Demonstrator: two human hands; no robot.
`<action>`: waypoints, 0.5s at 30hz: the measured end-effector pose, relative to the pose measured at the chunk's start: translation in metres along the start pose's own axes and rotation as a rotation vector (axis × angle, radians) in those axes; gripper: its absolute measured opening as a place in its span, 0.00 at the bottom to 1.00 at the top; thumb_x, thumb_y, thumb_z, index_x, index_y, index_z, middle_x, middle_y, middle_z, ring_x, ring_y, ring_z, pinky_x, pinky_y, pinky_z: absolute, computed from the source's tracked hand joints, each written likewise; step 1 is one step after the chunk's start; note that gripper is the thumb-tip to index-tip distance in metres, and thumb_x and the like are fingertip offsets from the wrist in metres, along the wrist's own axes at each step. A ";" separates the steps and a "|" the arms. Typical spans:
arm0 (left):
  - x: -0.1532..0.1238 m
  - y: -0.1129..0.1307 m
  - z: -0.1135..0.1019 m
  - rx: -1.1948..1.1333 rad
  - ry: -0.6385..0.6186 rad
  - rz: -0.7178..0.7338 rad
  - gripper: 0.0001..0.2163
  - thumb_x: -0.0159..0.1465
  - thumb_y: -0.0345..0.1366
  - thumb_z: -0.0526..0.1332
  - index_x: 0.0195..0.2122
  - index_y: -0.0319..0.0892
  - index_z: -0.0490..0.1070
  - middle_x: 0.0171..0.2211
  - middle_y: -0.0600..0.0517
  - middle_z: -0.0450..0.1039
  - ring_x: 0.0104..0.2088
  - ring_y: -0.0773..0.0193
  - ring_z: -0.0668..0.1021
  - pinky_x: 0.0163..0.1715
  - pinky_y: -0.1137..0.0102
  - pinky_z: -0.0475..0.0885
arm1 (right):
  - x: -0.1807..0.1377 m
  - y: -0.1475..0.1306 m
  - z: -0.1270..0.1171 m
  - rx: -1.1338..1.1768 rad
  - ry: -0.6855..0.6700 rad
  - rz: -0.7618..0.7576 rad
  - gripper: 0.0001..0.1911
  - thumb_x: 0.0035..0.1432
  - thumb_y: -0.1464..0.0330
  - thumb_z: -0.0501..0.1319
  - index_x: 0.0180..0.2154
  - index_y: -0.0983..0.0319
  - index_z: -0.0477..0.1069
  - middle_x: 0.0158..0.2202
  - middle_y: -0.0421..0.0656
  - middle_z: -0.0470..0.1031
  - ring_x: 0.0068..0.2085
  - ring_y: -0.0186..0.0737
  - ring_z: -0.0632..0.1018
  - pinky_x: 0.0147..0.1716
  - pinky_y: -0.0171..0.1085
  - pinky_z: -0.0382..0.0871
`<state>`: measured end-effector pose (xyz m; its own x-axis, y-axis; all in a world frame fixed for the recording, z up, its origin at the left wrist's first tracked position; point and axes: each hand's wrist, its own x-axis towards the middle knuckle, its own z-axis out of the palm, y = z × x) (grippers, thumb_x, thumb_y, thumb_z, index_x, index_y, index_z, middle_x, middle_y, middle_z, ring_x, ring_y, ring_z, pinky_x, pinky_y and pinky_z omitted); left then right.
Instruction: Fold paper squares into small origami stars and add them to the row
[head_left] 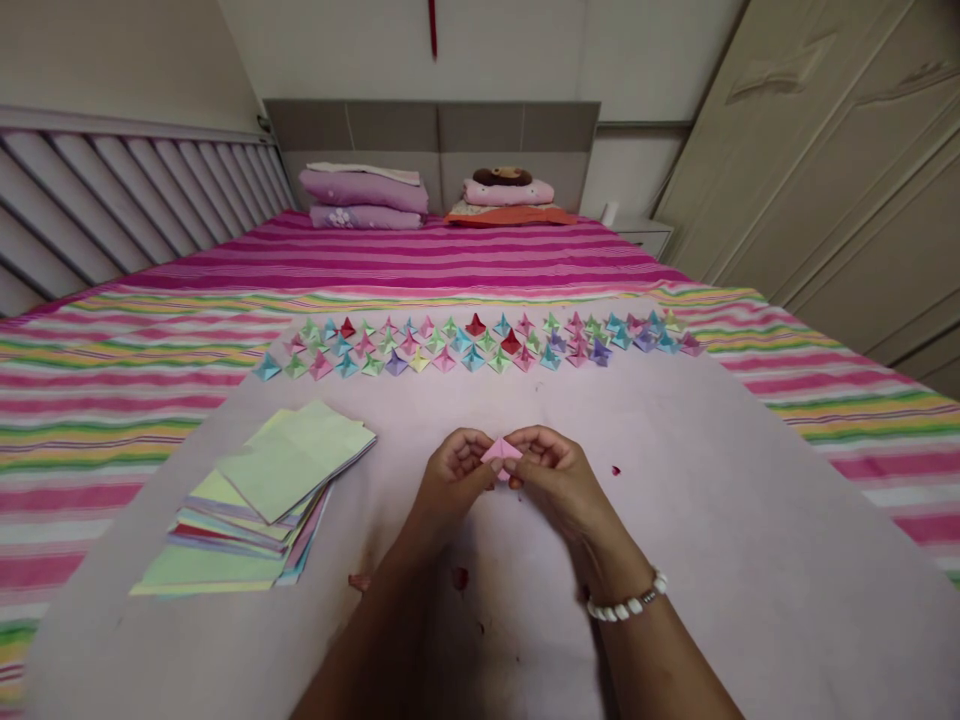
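Note:
A small piece of folded pink origami paper (501,453) is held up between my two hands, its pointed tip upward. My left hand (459,468) pinches its left side, thumb in front and fingers behind. On the other side my right hand (553,462) grips it the same way, with a white beaded bracelet (628,606) on that wrist. Beyond the hands, several small folded paper pieces (472,358) in many colours stand in rows. To the left lies a loose stack of coloured paper sheets (296,455), a pale green one on top.
The pale tabletop (675,520) has rounded edges and stands over a striped bedspread (862,440). Small dark red marks or scraps (460,578) dot its surface. Folded bedding (365,192) is piled at the headboard (390,125). A wardrobe (825,170) stands at the right.

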<state>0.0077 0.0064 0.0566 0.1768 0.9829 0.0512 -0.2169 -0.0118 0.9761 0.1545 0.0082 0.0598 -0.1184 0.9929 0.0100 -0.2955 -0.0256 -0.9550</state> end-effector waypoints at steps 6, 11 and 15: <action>-0.001 -0.003 -0.001 0.035 -0.074 -0.029 0.09 0.57 0.39 0.64 0.34 0.40 0.70 0.25 0.54 0.72 0.22 0.70 0.72 0.25 0.74 0.66 | 0.000 0.003 0.000 0.016 -0.010 0.014 0.11 0.40 0.68 0.73 0.29 0.63 0.76 0.18 0.38 0.75 0.20 0.32 0.73 0.22 0.31 0.68; -0.001 -0.003 0.001 0.030 0.037 -0.023 0.08 0.53 0.38 0.65 0.30 0.39 0.72 0.20 0.56 0.69 0.21 0.70 0.70 0.24 0.74 0.64 | -0.001 0.002 0.001 0.026 -0.026 0.036 0.11 0.40 0.68 0.72 0.29 0.63 0.76 0.18 0.38 0.75 0.19 0.33 0.74 0.22 0.32 0.68; -0.002 -0.004 0.003 0.021 0.066 -0.019 0.06 0.52 0.35 0.65 0.30 0.39 0.73 0.21 0.56 0.71 0.21 0.71 0.70 0.24 0.74 0.64 | -0.001 0.003 0.003 0.008 0.019 0.018 0.10 0.40 0.68 0.72 0.28 0.63 0.75 0.17 0.38 0.74 0.18 0.33 0.73 0.21 0.32 0.66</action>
<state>0.0115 0.0039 0.0535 0.1166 0.9930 0.0197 -0.1940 0.0033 0.9810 0.1511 0.0070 0.0572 -0.1060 0.9943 -0.0126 -0.3014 -0.0442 -0.9525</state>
